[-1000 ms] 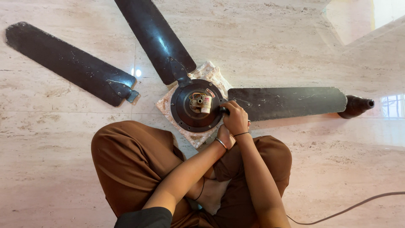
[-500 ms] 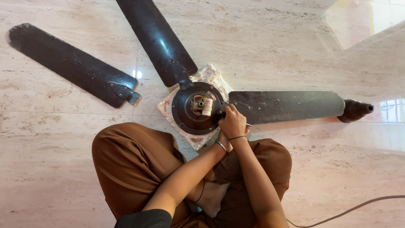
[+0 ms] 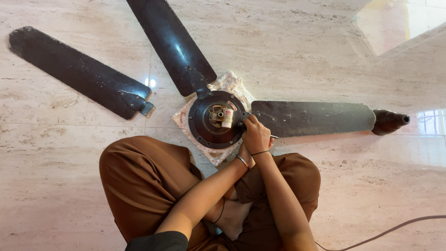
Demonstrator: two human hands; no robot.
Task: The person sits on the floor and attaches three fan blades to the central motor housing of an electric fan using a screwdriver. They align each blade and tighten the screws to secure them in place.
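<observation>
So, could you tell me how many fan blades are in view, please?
3: a loose blade lying apart at upper left, an upper blade and a right blade joined to the motor hub.

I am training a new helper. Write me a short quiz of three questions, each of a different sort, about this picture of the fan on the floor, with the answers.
1. True or false: all three blades are joined to the fan motor.
2. Multiple choice: the motor rests on (a) a pale cloth pad, (b) a wooden stool, (c) a metal tray.
3. Short answer: where is the right hand working?

Key
1. False. Two blades are joined; the detached blade lies apart on the marble floor.
2. (a).
3. At the motor's rim, where the right-side blade joins it, its fingers closed around a thin tool; the left hand is mostly hidden beneath it.
</observation>
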